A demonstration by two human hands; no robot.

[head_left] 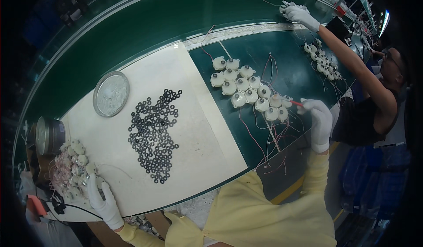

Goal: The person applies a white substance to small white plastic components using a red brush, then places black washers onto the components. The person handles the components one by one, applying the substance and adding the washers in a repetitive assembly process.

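My right hand, in a white glove, is closed on a thin red-handled tool. The tool points left at the near edge of a cluster of round white motor-like parts with dark centres and thin wires; its tip is too small to make out. My left hand, also gloved, reaches to a heap of similar white wired parts at the left. Its fingers are stretched out with the thumb apart, the fingertips at the heap's edge. Between my hands, many small black rings lie spread on a white board.
A round shallow metal dish rests on the board's far left, with a round tin beyond the heap. On the right, a co-worker's gloved hand holds a small white part above the green bench. More wired parts lie near that person.
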